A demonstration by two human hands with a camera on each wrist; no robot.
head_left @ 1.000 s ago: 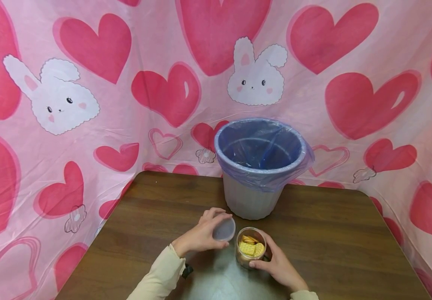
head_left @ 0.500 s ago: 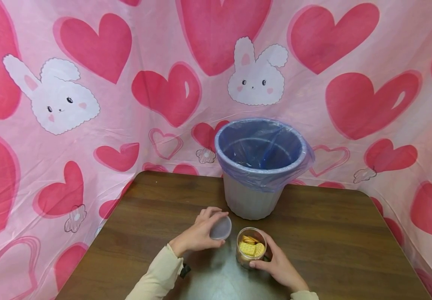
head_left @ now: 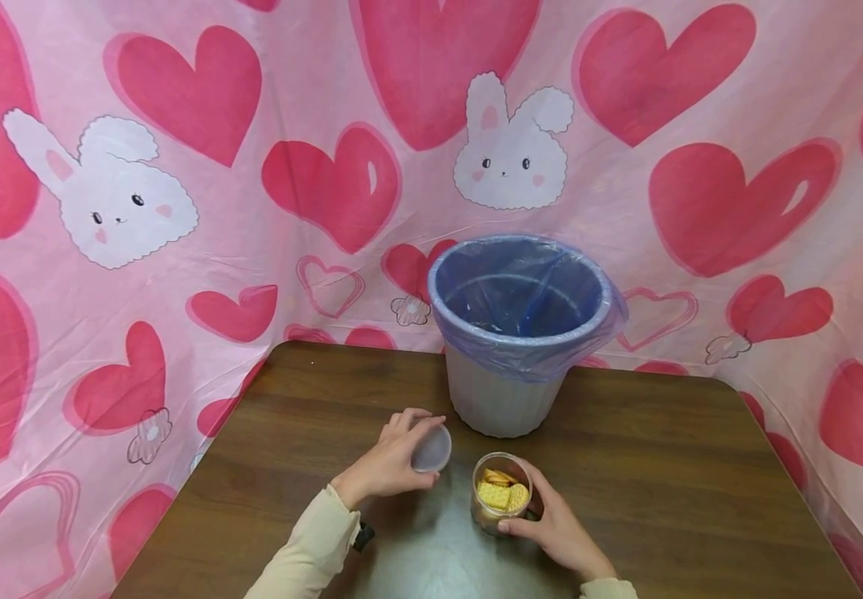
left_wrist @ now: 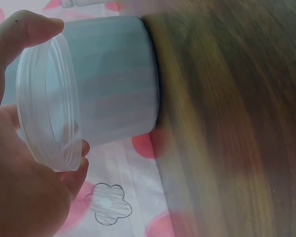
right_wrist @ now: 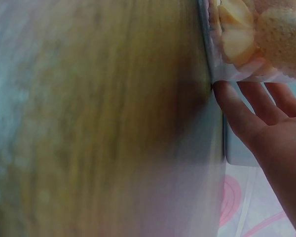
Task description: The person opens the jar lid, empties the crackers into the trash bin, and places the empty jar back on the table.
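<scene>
My left hand (head_left: pixel 394 459) pinches a round translucent plastic lid (head_left: pixel 432 450) by its edge, tilted up and held off the table. In the left wrist view the lid (left_wrist: pixel 48 103) shows its ridged rim between thumb and fingers. My right hand (head_left: pixel 554 526) grips a clear jar (head_left: pixel 482 517) from its right side. The jar has no lid on and stands on the table. Yellow crackers and biscuits (head_left: pixel 498 495) fill part of it. In the right wrist view, fingers (right_wrist: pixel 237 111) lie against the jar's side, with biscuits (right_wrist: pixel 281 39) visible through the wall.
A pale ribbed waste bin (head_left: pixel 502 395) with a blue plastic liner (head_left: pixel 528 291) stands behind the jar. The dark wooden table (head_left: pixel 701 491) reaches back to a pink cloth backdrop (head_left: pixel 311 108) printed with hearts and rabbits.
My left hand has moved left and slightly away from me with the lid, widening the gap to the jar. The right hand and the jar have stayed put.
</scene>
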